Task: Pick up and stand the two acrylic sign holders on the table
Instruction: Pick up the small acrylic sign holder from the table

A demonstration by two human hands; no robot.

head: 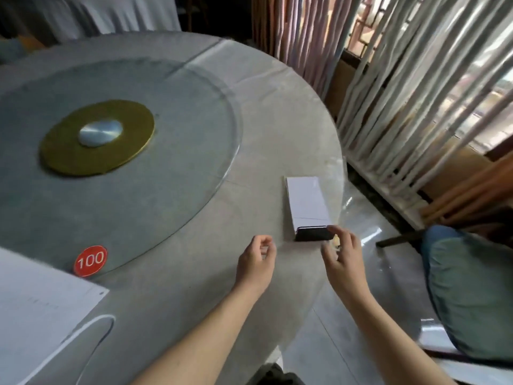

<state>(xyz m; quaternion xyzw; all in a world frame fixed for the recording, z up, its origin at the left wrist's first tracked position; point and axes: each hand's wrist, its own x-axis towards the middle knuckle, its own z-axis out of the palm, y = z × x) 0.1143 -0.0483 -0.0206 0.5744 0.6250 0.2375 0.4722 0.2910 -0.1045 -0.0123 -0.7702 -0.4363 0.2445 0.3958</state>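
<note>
1 clear acrylic sign holder with white card and black base (308, 207) lies flat on the round grey worktop (194, 287); right hand (342, 258) fingers spread at its base, left hand (256, 262) loosely curled, empty.

I see one acrylic sign holder (307, 204) lying flat on the table (249, 112), near its right edge. It has a clear rectangular panel with a white insert and a black base block at the near end. The panel runs away from me, base end closest. A second white sheet (36, 309) lies flat at the table's lower left; I cannot tell whether it is the other holder.
</note>
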